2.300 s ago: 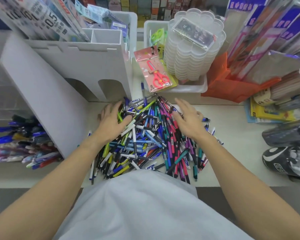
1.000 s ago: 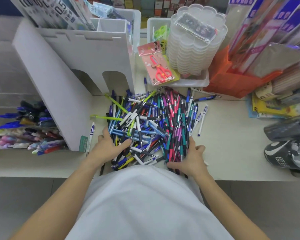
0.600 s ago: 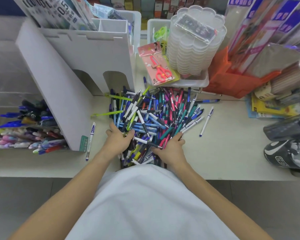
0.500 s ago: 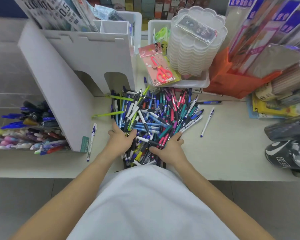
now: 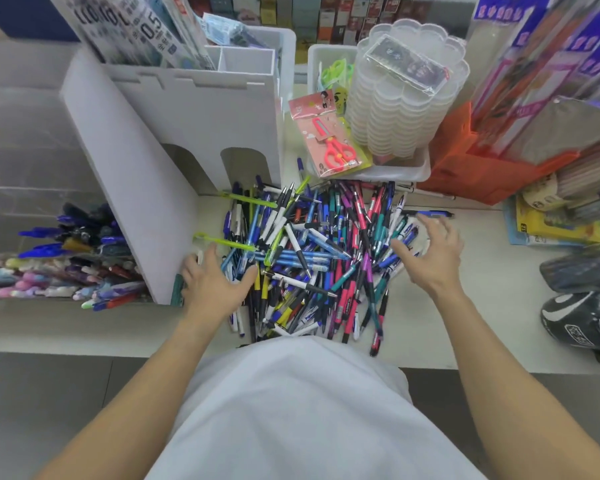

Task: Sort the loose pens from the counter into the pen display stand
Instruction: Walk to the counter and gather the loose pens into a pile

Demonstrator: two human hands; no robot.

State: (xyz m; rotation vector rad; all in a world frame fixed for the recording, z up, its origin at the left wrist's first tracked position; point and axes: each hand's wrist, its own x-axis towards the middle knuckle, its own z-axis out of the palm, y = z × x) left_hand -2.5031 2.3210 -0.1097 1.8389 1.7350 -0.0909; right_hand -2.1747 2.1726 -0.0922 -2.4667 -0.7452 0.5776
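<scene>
A heap of loose pens [image 5: 309,258] in blue, pink, teal, white and yellow covers the middle of the white counter [image 5: 492,306]. My left hand [image 5: 215,282] rests flat on the heap's left edge, fingers spread, beside the white pen display stand [image 5: 187,116] with its two arched openings. My right hand [image 5: 430,254] is at the heap's right edge with spread, slightly bent fingers touching stray pens. Neither hand grips a pen. A clear tiered rack [image 5: 49,188] to the left holds sorted pens.
Behind the heap stands a white tray [image 5: 395,173] with stacked clear boxes and a packaged pair of red scissors [image 5: 329,140]. An orange box [image 5: 465,168] and yellow booklets [image 5: 551,226] sit at the right. A black item [image 5: 586,317] lies near the front edge.
Both hands left the heap's near edge and spread outward, the left to its left side by the stand, the right to its right side. Stray pens at the sides are closer to the heap.
</scene>
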